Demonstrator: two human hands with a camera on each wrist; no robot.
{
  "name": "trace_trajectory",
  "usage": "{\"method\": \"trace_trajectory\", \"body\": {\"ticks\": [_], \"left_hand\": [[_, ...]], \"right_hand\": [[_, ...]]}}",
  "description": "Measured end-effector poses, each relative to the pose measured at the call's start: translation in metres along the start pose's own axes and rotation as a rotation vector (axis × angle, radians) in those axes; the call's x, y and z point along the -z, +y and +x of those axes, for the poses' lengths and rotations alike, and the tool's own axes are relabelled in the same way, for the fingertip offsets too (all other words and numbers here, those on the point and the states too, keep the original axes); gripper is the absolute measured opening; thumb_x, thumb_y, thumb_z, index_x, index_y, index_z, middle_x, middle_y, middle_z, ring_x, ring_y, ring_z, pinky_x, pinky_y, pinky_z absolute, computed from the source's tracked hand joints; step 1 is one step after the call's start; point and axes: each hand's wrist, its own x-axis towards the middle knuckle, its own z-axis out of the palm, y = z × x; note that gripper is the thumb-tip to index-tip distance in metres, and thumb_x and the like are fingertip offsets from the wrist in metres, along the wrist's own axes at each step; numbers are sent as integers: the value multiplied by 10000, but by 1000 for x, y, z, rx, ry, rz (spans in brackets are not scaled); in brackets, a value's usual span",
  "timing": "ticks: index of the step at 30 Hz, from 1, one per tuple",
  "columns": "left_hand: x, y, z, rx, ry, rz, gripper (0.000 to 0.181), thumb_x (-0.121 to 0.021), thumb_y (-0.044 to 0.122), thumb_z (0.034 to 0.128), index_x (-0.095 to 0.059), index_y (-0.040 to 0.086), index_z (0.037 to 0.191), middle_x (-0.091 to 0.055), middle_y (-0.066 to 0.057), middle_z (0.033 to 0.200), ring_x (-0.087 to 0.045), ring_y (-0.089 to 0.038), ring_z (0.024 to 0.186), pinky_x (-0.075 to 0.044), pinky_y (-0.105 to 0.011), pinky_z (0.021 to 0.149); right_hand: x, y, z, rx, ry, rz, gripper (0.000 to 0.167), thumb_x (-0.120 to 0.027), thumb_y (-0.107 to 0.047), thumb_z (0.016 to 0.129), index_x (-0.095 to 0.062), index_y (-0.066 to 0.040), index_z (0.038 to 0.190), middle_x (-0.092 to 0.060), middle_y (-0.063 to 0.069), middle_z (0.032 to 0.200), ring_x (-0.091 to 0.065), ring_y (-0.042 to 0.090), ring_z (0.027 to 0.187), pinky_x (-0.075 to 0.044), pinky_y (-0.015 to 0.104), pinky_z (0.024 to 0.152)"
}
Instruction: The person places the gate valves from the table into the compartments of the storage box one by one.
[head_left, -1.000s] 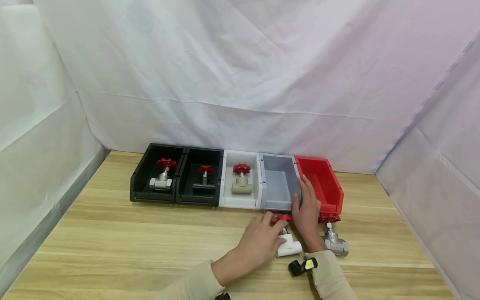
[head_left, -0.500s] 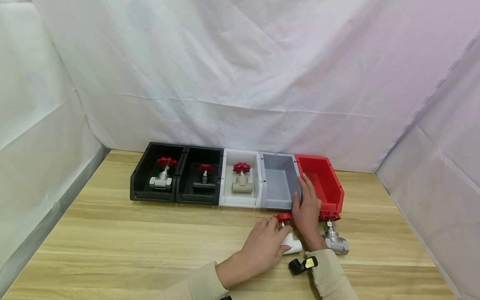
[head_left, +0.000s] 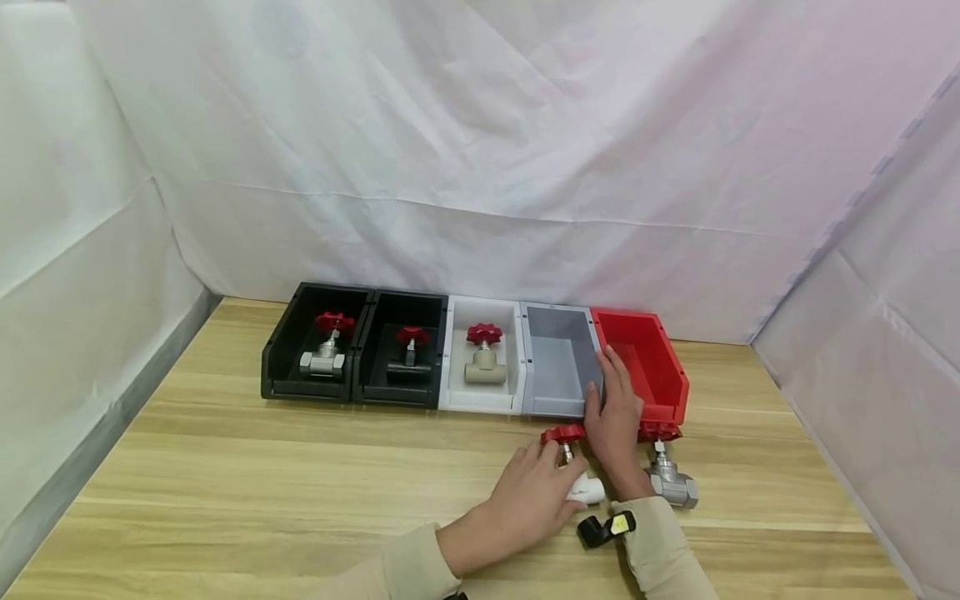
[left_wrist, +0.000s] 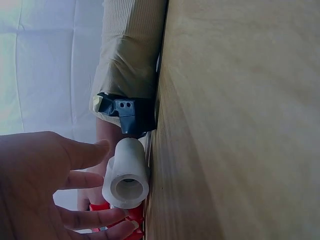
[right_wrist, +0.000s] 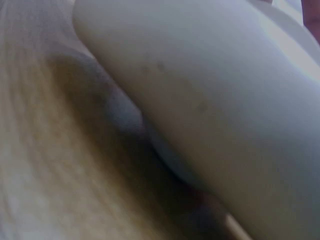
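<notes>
A white tee-shaped valve with a red handwheel [head_left: 562, 434] lies on the table before the grey bin [head_left: 537, 402]. My left hand [head_left: 522, 497] reaches over it. In the left wrist view its fairly straight fingers [left_wrist: 95, 218] spread beside the white valve body [left_wrist: 129, 186] and the red wheel, with the thumb near the pipe. Whether they press on it is hard to tell. My right hand [head_left: 617, 421] rests along the wall between the grey and red bins, fingers straight. A blurred white pipe [right_wrist: 200, 100] fills much of the right wrist view.
A red bin [head_left: 664, 411] ends the row; a metal valve [head_left: 671, 483] lies before it. Two black bins [head_left: 306, 388] [head_left: 397, 396] and a white bin [head_left: 480, 402] hold a valve each. White sheets [head_left: 450, 125] stand behind the wooden table [head_left: 262, 500].
My left hand has shifted slightly right and down along the white valve. The red wheel swings a little right, then back left. My right hand stays in place.
</notes>
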Motion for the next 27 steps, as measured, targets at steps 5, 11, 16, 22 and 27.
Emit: {"method": "trace_trajectory", "body": {"ticks": [5,11,16,22,27], "left_hand": [[-2,1,1,-5,-23,12,447,-678,515,830,-601,214,1150,-579,-56,967,-539,-186,806,-403,-282,636],[-4,3,3,-1,-44,27,464,-695,512,817,-600,235,1177,-582,-53,970,-535,-189,818,-397,-288,636],[-6,2,4,11,-49,51,485,-709,527,796,-599,251,1180,-582,-56,968,-539,-199,848,-391,-292,644],[-5,1,5,17,-63,62,489,-710,533,790,-599,250,1173,-587,-60,974,-545,-201,860,-396,-292,651],[-3,-2,5,28,-119,46,509,-723,501,794,-585,255,1218,-592,-63,993,-545,-198,867,-401,-290,671]], "right_hand": [[-1,0,0,-2,-2,0,624,-644,4,863,-417,-97,1436,-328,50,1508,-338,282,1334,-308,473,820],[-1,2,-1,2,0,-3,622,-643,3,862,-419,-93,1434,-333,58,1504,-343,283,1330,-308,476,814],[0,3,-2,4,-1,-5,621,-640,5,860,-418,-88,1433,-335,69,1502,-345,289,1330,-306,477,809],[0,3,-1,2,-5,-9,624,-639,3,861,-415,-92,1436,-330,67,1505,-340,279,1333,-308,472,815],[-1,2,0,7,-1,-7,618,-637,1,863,-418,-91,1433,-333,65,1504,-341,273,1334,-310,465,809]]}}
